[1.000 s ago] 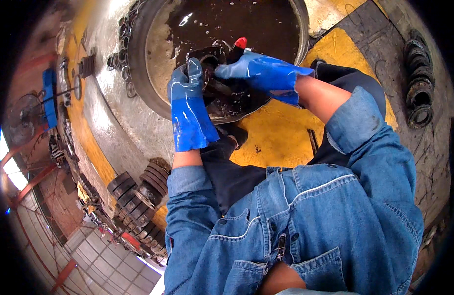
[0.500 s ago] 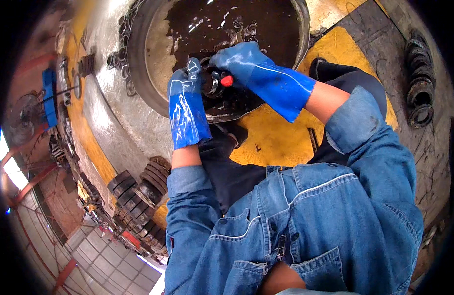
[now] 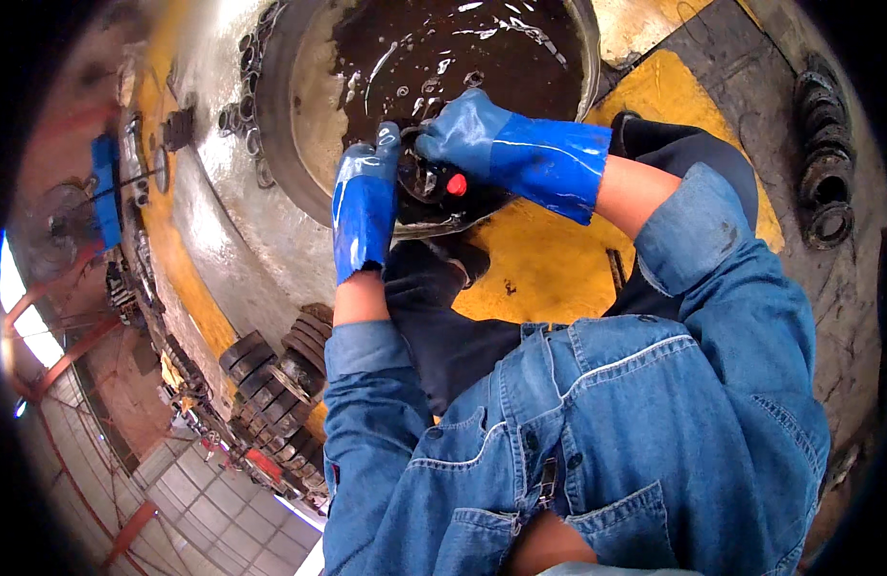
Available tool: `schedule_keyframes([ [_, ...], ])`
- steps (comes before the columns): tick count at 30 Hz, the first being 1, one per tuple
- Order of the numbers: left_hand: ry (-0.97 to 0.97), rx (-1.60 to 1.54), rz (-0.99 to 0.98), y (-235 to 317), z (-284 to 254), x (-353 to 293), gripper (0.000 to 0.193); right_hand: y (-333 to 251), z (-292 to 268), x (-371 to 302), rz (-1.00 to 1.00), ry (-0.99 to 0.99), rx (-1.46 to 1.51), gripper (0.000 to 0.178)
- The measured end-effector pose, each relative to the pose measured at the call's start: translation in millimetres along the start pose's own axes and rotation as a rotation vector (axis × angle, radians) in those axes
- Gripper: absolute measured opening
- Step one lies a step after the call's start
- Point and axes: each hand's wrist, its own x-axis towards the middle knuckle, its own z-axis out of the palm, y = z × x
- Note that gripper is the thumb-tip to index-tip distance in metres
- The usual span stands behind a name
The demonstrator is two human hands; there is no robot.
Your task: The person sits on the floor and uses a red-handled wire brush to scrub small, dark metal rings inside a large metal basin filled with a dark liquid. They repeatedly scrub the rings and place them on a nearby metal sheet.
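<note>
Both my hands wear long blue rubber gloves and meet over the near side of a wide round metal basin [image 3: 278, 154] of dark liquid [image 3: 520, 72]. My left hand [image 3: 371, 158], thumb raised, is closed on the left side of a dark, wet metal ring [image 3: 412, 175]. At the ring's upper right, my right hand [image 3: 462, 132] is curled with its fingertips at the rim; whether it also grips a tool is hidden. Just below that hand shows a bright red rounded piece [image 3: 457, 184], perhaps a handle end; what it belongs to cannot be made out.
Metal rings [image 3: 251, 115] lie along the basin's left outer side. Stacks of dark round parts [image 3: 261, 379] stand at lower left. A row of dark rings [image 3: 827, 182] lies on the floor at far right. My legs straddle a yellow floor patch [image 3: 520, 269].
My right hand has shifted slightly down and its forearm lies flatter. The red piece has moved a little down and right. Splashing in the liquid has become ripples and bubbles.
</note>
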Motion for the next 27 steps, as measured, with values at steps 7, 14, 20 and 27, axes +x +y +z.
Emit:
schedule_keyframes([
  [7, -0.352, 0.064, 0.103, -28.9, -2.2, 80.2, 0.06, 8.6, -31.8, -10.4, 0.472, -0.13, 1.32, 0.039],
  [14, -0.669, 0.581, 0.375, 68.8, -10.7, 76.5, 0.04, 12.9, -34.1, -34.7, 0.515, -0.117, 1.308, 0.038],
  [20, -0.695, 0.199, 0.401, -29.3, 22.6, 122.4, 0.055, -3.8, 7.1, -19.7, 0.419, -0.145, 0.544, 0.034],
  [27, -0.635, -0.083, 0.018, -25.3, 10.0, 65.4, 0.062, 18.1, -4.7, -24.3, 0.552, -0.226, 0.958, 0.039],
])
